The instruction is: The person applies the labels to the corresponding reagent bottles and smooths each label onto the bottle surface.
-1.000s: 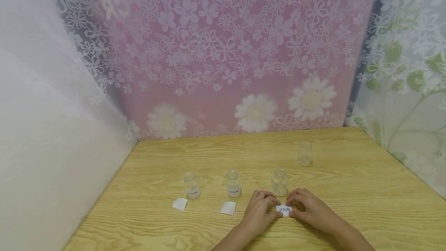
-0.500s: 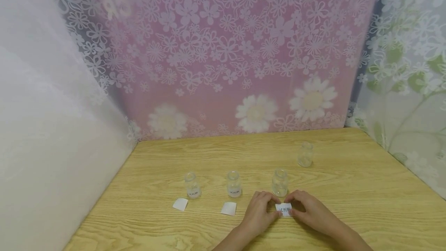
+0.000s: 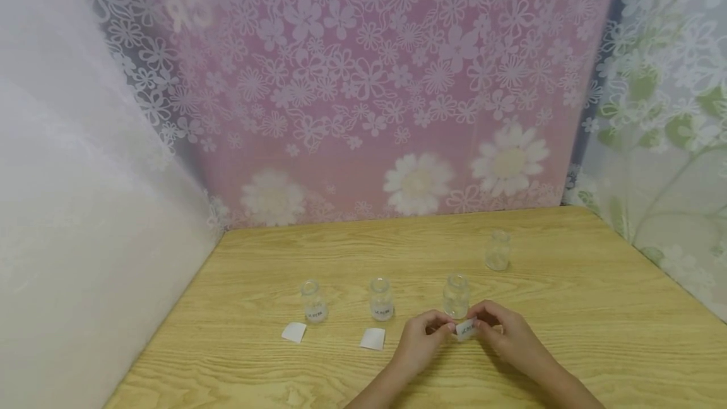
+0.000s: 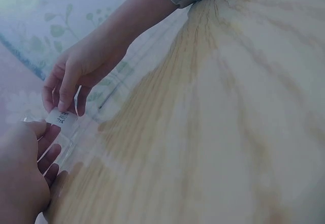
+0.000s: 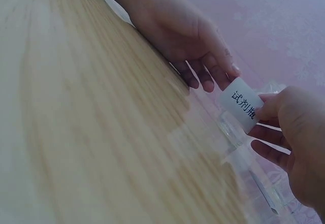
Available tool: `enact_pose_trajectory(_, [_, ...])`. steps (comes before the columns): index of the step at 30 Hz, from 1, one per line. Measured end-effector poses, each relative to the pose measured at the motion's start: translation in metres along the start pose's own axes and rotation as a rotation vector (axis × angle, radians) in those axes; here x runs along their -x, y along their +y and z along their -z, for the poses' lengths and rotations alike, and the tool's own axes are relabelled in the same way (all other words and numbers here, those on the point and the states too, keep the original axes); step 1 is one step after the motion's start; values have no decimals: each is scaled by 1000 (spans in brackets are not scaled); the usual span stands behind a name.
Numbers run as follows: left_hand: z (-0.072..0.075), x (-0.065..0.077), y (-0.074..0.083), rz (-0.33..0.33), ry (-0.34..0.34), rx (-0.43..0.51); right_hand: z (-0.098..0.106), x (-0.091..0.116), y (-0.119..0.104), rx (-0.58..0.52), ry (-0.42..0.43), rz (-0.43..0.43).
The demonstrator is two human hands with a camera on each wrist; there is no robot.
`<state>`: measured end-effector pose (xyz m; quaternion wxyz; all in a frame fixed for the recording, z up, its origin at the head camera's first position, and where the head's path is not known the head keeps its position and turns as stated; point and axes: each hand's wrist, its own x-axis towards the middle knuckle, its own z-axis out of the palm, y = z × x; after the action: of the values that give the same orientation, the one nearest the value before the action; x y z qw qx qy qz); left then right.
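A small white label (image 5: 240, 103) printed with dark characters is held up in front of a clear glass bottle (image 3: 456, 292). My left hand (image 3: 418, 341) pinches the label's left edge between thumb and index finger. On the opposite edge, the thumb and fingers of my right hand (image 3: 511, 336) grip it. The label looks tilted in the head view, its right side higher. From the left wrist view, both hands meet at the label (image 4: 59, 116), with glass just behind it. Whether the label touches the bottle cannot be made out.
Two bottles with similar labels, a left one (image 3: 314, 300) and a middle one (image 3: 381, 299), stand on the wooden table (image 3: 272, 377). In front of them lie two blank white paper squares, left (image 3: 293, 332) and right (image 3: 372, 338). Another clear bottle (image 3: 497, 250) stands farther back right.
Both hands have lifted the label off the tabletop area and moved it slightly away from me, closer to the bottle. The label has tilted. The other bottles and paper squares have stayed put.
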<state>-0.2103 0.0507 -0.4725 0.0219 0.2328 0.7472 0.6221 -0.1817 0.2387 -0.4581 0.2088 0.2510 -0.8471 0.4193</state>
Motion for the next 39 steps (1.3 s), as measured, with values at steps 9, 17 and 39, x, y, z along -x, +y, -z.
enact_pose_trajectory(9, [2, 0, 2, 18, -57, 40, -2, -2, 5, -10, 16, 54])
enact_pose_trajectory(17, [1, 1, 2, 11, -74, 124, -1, -2, -2, -99, -29, 51])
enact_pose_trajectory(39, [1, 2, 7, 52, -28, 135, -2, -2, -7, -139, -3, 89])
